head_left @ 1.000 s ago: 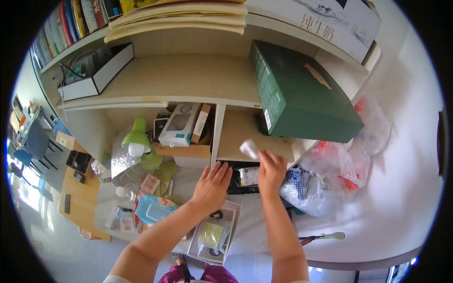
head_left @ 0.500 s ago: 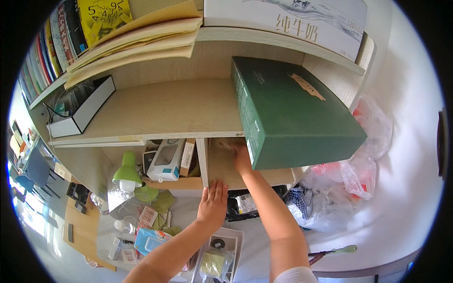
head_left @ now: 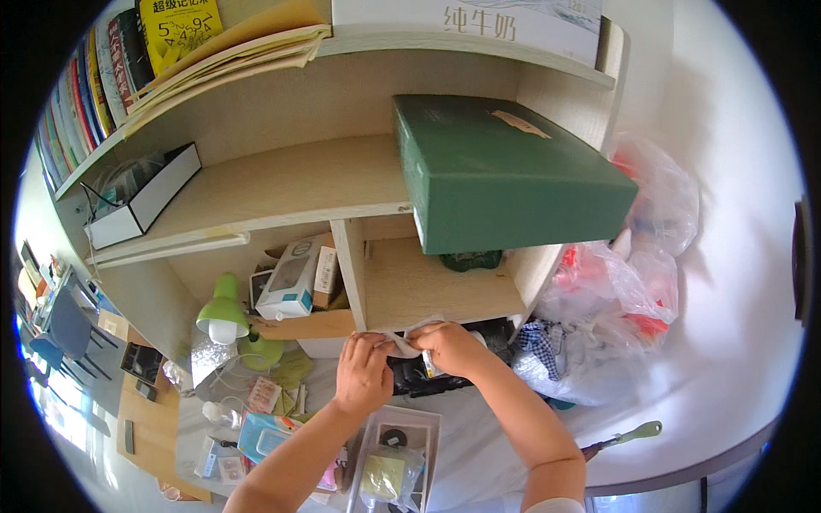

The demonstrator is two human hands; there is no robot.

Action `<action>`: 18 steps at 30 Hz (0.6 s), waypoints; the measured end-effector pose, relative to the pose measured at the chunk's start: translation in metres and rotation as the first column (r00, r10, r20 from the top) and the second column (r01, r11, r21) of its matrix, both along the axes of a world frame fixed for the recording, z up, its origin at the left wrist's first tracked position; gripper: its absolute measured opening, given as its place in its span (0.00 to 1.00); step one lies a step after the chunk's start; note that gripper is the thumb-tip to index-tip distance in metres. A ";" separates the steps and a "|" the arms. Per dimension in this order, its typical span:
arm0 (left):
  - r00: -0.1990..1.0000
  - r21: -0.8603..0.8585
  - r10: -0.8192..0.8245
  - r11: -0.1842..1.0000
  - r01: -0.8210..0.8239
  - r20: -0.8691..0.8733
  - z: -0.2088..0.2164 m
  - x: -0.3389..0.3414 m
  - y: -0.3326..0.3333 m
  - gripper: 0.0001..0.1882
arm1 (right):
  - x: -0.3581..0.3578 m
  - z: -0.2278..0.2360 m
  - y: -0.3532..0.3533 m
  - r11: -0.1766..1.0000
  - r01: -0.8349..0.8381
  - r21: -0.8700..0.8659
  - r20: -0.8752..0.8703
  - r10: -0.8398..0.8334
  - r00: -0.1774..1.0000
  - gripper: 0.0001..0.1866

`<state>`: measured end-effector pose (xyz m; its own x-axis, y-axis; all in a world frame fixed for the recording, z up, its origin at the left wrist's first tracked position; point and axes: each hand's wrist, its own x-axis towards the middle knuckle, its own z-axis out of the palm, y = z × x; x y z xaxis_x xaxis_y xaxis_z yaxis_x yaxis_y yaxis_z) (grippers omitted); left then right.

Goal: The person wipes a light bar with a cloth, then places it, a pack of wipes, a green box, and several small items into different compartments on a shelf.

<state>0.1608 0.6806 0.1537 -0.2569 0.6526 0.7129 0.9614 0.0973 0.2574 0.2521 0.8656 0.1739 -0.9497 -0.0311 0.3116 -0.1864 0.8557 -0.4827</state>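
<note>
A crumpled white wipe (head_left: 400, 345) is stretched between my two hands at the front edge of the lower shelf compartment (head_left: 436, 286). My left hand (head_left: 363, 368) is closed, its fingers curled and gripping one end of the wipe. The other end is pinched in my right hand (head_left: 451, 346). Above them, a large green box (head_left: 522, 192) juts out over the compartment from the shelf above. Under the box, a dark green object (head_left: 471, 260) shows inside the compartment, partly hidden. A black plastic package (head_left: 432, 381) lies just below my hands.
Left of the divider, an open cardboard box (head_left: 306, 326) holds small boxes, beside a green desk lamp (head_left: 227, 309). A clear bin (head_left: 436, 436) stands below on the table. Plastic bags (head_left: 633, 291) hang at the right. Books (head_left: 103, 73) fill the upper left shelf.
My right hand has come out of the compartment and down to its front edge. My left hand has gone from lying flat to gripping the wipe. The view has shifted.
</note>
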 end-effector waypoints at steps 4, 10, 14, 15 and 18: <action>1.000 -0.020 0.012 1.000 -0.012 0.010 0.011 0.014 0.016 0.26 | -0.012 -0.003 0.036 0.813 0.582 0.028 -0.504 -0.491 0.710 0.13; 0.990 -0.347 0.141 0.929 -0.132 0.001 0.001 0.015 0.028 0.32 | 0.015 -0.032 0.041 0.931 0.363 0.041 -0.178 -0.351 0.919 0.18; 0.980 -0.442 0.182 0.874 -0.201 -0.086 -0.009 0.015 0.026 0.35 | 0.026 -0.018 0.043 0.917 0.398 0.017 -0.231 -0.384 0.894 0.16; 0.978 -0.455 0.194 0.866 -0.208 -0.078 -0.008 0.016 0.023 0.35 | 0.018 -0.013 0.066 0.859 0.512 -0.008 -0.269 -0.495 0.826 0.16; 0.984 -0.456 0.173 0.874 -0.169 -0.033 -0.002 0.026 0.038 0.35 | 0.018 -0.029 0.131 0.636 0.771 0.028 -0.326 -0.723 0.609 0.12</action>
<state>0.1869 0.7184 0.1519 -0.3992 0.8496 0.3446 0.9169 0.3688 0.1530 0.2703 0.9963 0.1451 -0.5437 0.5835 0.6033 0.4555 0.8089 -0.3718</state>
